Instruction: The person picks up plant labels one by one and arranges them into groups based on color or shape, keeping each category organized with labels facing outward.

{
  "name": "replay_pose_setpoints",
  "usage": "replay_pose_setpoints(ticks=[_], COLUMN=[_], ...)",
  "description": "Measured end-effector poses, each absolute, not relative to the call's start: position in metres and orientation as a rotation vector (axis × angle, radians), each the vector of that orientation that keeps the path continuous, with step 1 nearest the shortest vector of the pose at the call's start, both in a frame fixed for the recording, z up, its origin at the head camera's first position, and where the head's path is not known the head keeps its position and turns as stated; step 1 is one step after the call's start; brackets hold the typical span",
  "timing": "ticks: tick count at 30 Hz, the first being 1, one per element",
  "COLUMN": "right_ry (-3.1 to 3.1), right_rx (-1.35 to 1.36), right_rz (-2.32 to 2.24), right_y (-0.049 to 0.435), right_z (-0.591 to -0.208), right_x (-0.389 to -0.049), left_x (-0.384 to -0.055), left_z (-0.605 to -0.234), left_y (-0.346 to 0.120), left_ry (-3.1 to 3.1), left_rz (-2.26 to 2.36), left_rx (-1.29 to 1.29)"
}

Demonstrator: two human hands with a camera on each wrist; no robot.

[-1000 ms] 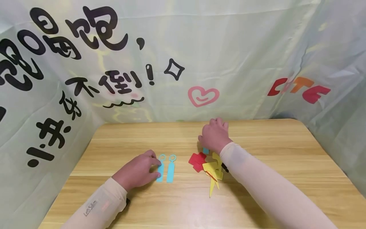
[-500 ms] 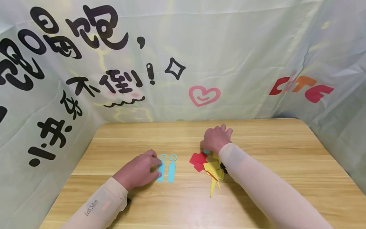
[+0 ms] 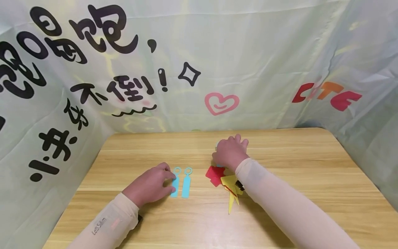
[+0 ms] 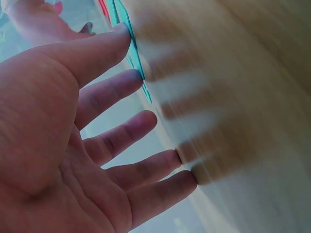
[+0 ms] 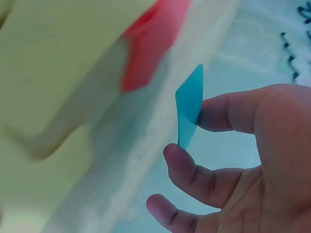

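Two flat blue tags, each with a ring at its top, lie side by side on the table; the right-hand tag is apart from my hands. My left hand rests with its thumb and index fingertips on the left-hand tag, and its other fingers spread loosely in the left wrist view. My right hand pinches another blue tag between its fingertips, just behind a small pile. In that pile are red pieces and yellow pieces; my right wrist partly hides the yellow ones.
The wooden table reaches back to a pale fabric sheet with printed lettering and a pink heart. Its sides also run beside the fabric. A small black device sits under my right wrist.
My right hand has come slightly nearer, its fingers now around a blue tag beside the red pieces. The left hand stays on its tag.
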State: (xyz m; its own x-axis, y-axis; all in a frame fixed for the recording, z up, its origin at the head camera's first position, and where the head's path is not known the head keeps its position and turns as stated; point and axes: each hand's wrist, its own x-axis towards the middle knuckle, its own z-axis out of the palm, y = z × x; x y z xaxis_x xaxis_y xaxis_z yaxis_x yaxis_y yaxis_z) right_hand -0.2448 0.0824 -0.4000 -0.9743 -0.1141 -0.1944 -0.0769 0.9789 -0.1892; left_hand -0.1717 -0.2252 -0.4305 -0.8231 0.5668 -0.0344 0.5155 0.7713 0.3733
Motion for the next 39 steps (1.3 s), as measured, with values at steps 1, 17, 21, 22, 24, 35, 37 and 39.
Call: replay_pose_setpoints(ticks=[1,17,21,22,24,35,37,39], right_ry=[2.920,2.950,2.935,2.932,2.926,2.932,2.934,2.939], right_rx=[-0.155,-0.440,-0.452,-0.455,-0.461,-0.540,-0.541,-0.542], right_rz=[-0.281,-0.148,-0.073,-0.054,-0.023,0.056,0.059,0.059], right_y=[0.078,0.015,0.011,0.010,0.009,0.008,0.008,0.008], right_z=[-0.397,-0.410,-0.417,-0.418,-0.420,-0.424,-0.424,-0.424], right_x=[-0.240,-0.183,-0.179,-0.178,-0.177,-0.172,-0.172,-0.171], left_x=[-0.172,-0.173,-0.173,-0.173,-0.173,-0.173,-0.174,-0.174], left_z=[-0.430,-0.430,-0.431,-0.431,-0.431,-0.431,-0.431,-0.431], left_y=[-0.225,-0.225,-0.225,-0.225,-0.226,-0.226,-0.226,-0.226], left_ry=[2.820,2.823,2.822,2.821,2.820,2.835,2.834,2.832], left_rz=[0.526,0.539,0.543,0.544,0.544,0.524,0.529,0.532], left_rx=[0.862,0.823,0.806,0.806,0.809,0.840,0.848,0.852])
